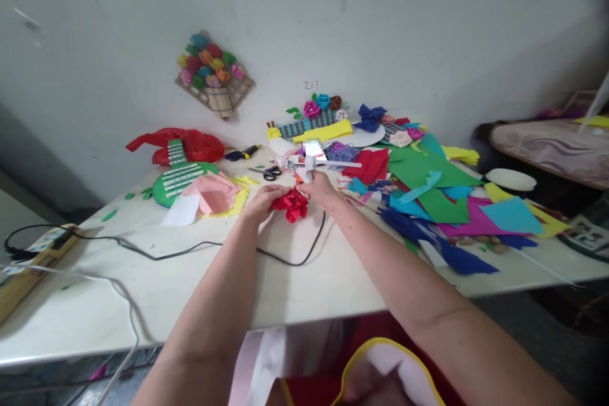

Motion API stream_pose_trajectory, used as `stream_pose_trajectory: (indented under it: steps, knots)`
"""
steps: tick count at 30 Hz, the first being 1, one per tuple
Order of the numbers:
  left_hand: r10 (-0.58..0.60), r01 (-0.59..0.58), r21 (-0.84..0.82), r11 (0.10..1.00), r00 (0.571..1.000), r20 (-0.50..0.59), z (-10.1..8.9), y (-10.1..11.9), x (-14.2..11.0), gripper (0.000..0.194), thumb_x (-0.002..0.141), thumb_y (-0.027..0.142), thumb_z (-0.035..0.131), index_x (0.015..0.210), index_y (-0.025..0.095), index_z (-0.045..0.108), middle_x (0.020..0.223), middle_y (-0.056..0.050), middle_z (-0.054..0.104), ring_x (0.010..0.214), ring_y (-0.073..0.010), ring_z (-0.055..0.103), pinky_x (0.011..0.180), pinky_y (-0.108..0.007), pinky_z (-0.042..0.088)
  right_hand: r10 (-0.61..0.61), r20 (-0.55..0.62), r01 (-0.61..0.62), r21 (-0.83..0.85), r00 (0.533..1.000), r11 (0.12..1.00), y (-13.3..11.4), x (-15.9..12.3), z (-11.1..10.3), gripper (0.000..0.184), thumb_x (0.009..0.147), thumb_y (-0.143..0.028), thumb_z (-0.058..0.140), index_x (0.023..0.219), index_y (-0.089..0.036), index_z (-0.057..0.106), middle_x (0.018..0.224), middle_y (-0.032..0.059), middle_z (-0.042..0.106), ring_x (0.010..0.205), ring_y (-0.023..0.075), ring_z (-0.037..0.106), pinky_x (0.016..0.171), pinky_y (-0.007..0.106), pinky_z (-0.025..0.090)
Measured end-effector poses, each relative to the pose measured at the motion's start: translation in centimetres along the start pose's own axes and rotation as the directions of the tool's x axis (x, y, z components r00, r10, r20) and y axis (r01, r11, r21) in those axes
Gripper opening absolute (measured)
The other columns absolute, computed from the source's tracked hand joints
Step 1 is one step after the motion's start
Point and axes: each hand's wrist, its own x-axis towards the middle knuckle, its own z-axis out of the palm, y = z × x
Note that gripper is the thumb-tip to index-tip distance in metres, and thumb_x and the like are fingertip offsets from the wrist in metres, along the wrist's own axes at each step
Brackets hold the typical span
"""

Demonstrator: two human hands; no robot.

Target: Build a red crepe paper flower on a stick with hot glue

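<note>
2 hands nearly meet over the table (pixel 295 292), the left hand (pixel 268 200) with fingers pinching the left edge of the roundish red flower (pixel 293 205), the right hand (pixel 320 189) just beyond its far right side, fingers wrapped round a white tool (pixel 309 165) of unclear tilt.

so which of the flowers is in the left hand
The red flower, its edge in the left hand. The magenta flower, blue flower and brown flower sit farther back, untouched, near the wall.
</note>
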Motion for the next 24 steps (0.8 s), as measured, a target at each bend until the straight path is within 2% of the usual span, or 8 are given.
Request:
stream_pose_trajectory:
  steps: [6, 10, 16, 19, 24]
  knots:
    - [0.010, -0.010, 0.023, 1.000, 1.000, 0.012, 0.00, 0.18, -0.16, 0.038, 0.046, 0.034, 0.090, 0.071, 0.010, 0.072, 0.064, -0.006, 0.068, 0.055, -0.0119, 0.060, 0.056, -0.022, 0.045, 0.006, 0.000, -0.006, -0.003, 1.000, 1.000, -0.28, -0.10, -0.01, 0.011, 0.058, -0.014, 0.062, 0.067, -0.018, 0.058, 0.059, -0.0039, 0.056, 0.054, 0.0110, 0.047, 0.051, 0.024, 0.038]
    - [0.002, -0.002, 0.012, 1.000, 1.000, 0.006, 0.10, 0.30, -0.26, 0.036, 0.046, 0.032, 0.090, 0.069, 0.011, 0.072, 0.064, -0.006, 0.068, 0.055, -0.0121, 0.060, 0.055, -0.022, 0.045, 0.036, 0.052, -0.039, 0.055, 0.998, 0.998, -0.48, -0.16, -0.18, 0.013, 0.057, -0.014, 0.063, 0.070, -0.018, 0.060, 0.059, -0.0035, 0.058, 0.052, 0.0104, 0.047, 0.049, 0.024, 0.037]
    - [-0.003, 0.003, -0.005, 1.000, 1.000, -0.005, 0.15, 0.24, -0.22, 0.032, 0.047, 0.028, 0.089, 0.068, 0.011, 0.072, 0.064, -0.006, 0.069, 0.055, -0.0127, 0.061, 0.055, -0.023, 0.045, 0.008, 0.112, -0.024, 0.146, 0.994, 0.989, -0.38, -0.15, -0.39, 0.014, 0.058, -0.017, 0.067, 0.069, -0.019, 0.059, 0.049, -0.0062, 0.052, 0.043, 0.0083, 0.040, 0.044, 0.024, 0.033]
    - [0.003, -0.003, -0.008, 1.000, 1.000, -0.009, 0.14, 0.22, -0.25, 0.033, 0.046, 0.028, 0.089, 0.069, 0.011, 0.072, 0.065, -0.006, 0.070, 0.055, -0.0130, 0.061, 0.055, -0.023, 0.046, -0.002, 0.115, -0.014, 0.142, 0.993, 0.990, -0.17, -0.02, -0.47, 0.016, 0.059, -0.021, 0.070, 0.069, -0.019, 0.058, 0.043, -0.0078, 0.047, 0.041, 0.0085, 0.038, 0.043, 0.024, 0.033]
    - [0.043, -0.043, 0.010, 0.999, 0.999, 0.013, 0.10, 0.27, -0.27, 0.032, 0.050, 0.029, 0.089, 0.070, 0.011, 0.072, 0.065, -0.006, 0.069, 0.055, -0.0129, 0.060, 0.055, -0.023, 0.045, -0.014, 0.119, 0.003, 0.094, 0.993, 0.996, -0.09, 0.09, -0.77, 0.026, 0.057, -0.030, 0.076, 0.061, -0.020, 0.052, 0.044, -0.0069, 0.047, 0.042, 0.0083, 0.040, 0.045, 0.024, 0.034]
